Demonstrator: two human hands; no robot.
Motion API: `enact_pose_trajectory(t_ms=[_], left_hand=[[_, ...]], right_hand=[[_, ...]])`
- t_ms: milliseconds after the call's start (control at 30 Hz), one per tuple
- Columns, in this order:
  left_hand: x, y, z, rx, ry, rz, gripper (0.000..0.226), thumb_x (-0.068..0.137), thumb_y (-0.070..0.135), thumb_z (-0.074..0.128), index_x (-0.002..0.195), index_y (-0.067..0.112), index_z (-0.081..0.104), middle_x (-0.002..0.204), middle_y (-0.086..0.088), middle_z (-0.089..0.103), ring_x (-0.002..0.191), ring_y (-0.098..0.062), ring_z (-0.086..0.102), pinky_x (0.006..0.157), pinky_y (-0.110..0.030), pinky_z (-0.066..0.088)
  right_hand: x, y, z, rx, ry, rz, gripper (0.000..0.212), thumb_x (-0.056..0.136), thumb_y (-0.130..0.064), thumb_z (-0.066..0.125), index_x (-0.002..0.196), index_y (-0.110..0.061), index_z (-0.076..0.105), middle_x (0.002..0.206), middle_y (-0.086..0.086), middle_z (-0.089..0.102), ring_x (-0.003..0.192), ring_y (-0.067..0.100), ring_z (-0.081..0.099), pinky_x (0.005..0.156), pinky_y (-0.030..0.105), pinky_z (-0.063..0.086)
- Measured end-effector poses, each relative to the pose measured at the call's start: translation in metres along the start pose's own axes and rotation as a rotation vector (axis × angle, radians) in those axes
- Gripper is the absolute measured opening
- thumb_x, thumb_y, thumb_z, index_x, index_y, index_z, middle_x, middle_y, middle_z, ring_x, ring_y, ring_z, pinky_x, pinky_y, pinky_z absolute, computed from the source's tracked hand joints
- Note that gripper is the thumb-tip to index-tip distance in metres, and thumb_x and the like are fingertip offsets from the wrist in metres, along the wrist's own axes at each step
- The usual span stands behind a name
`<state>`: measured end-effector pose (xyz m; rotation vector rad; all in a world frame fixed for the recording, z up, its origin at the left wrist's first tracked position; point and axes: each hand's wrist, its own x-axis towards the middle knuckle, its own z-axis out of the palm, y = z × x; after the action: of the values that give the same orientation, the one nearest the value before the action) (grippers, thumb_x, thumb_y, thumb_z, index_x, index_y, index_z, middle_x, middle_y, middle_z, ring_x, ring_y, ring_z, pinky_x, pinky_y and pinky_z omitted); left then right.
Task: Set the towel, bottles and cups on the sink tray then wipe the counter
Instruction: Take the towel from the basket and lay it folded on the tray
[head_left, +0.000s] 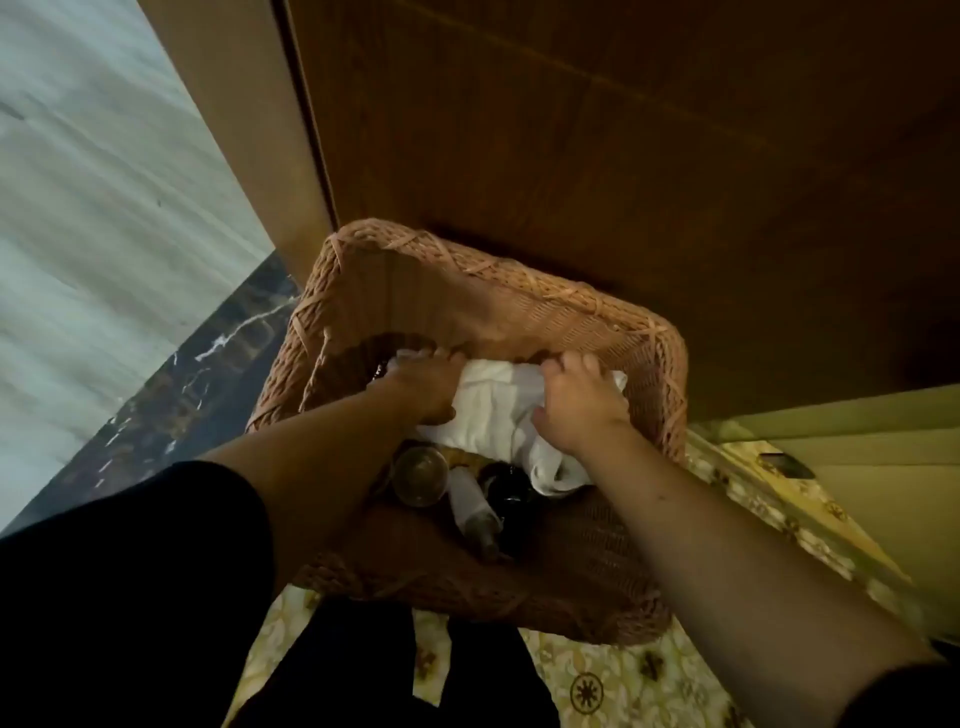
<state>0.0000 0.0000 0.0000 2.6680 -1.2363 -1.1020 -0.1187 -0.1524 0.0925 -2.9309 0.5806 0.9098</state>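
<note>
A basket (519, 291) sits mid-frame; inside it, a towel (493, 400) lies above a cup (420, 475) and bottle (470, 506).

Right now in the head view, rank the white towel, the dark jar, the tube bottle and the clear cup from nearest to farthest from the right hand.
1. white towel: under the right hand, gripped.
2. dark jar: just below the towel.
3. tube bottle: left of the jar.
4. clear cup: farthest left, by the left forearm.

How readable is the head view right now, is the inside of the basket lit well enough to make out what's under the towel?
Head view: dim and warm-toned, soft overall, wide-angle bend at the edges. The white cloth towel under both hands reads clearly; the woven wicker basket shades its lower contents, so the clear plastic cup and dark round container are murky.
</note>
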Motion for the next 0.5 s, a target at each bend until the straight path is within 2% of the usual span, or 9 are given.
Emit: enact_pose_trajectory(t_ms=[100,200,367,433,500], left_hand=[[0.016,-0.008,0.011,0.069,0.001,-0.028,0.078,0.084,0.038,0.071,0.146,0.013,0.030,0.148,-0.015,0.035,0.134,-0.043,0.038,0.109,-0.055,0.037],[0.030,-0.014,0.025,0.091,-0.008,-0.048,0.080,0.084,0.035,0.071,0.149,0.011,0.029,0.150,-0.017,0.034,0.136,-0.044,0.036,0.109,-0.053,0.038],[0.052,-0.020,0.038,0.132,-0.069,-0.076,0.093,0.080,0.040,0.076,0.151,0.008,0.025,0.151,-0.022,0.035,0.136,-0.045,0.037,0.107,-0.054,0.039],[0.059,-0.019,0.043,0.132,-0.107,-0.079,0.094,0.081,0.038,0.076,0.153,0.009,0.023,0.153,-0.021,0.033,0.137,-0.043,0.038,0.108,-0.055,0.038],[0.066,-0.019,0.047,0.173,-0.091,-0.089,0.079,0.088,0.037,0.066,0.151,0.010,0.028,0.152,-0.019,0.036,0.136,-0.046,0.038,0.107,-0.057,0.038]], right_hand=[[0.030,0.006,0.011,-0.092,-0.070,0.060,0.074,0.090,-0.055,0.059,0.146,-0.013,0.036,0.150,0.015,0.035,0.137,0.035,0.030,0.105,0.050,0.035],[0.050,0.012,0.021,-0.117,-0.147,0.095,0.083,0.085,-0.062,0.061,0.147,-0.012,0.037,0.149,0.016,0.041,0.134,0.036,0.040,0.104,0.048,0.037],[0.074,0.011,0.034,-0.170,-0.286,0.150,0.110,0.064,-0.078,0.069,0.147,-0.013,0.038,0.146,0.013,0.048,0.133,0.037,0.045,0.110,0.050,0.032],[0.078,0.007,0.041,-0.210,-0.294,0.144,0.112,0.062,-0.077,0.073,0.146,-0.012,0.038,0.145,0.012,0.050,0.133,0.036,0.045,0.110,0.050,0.031],[0.082,0.005,0.043,-0.208,-0.284,0.151,0.103,0.066,-0.070,0.077,0.144,-0.013,0.041,0.144,0.011,0.051,0.133,0.034,0.046,0.108,0.049,0.033]])
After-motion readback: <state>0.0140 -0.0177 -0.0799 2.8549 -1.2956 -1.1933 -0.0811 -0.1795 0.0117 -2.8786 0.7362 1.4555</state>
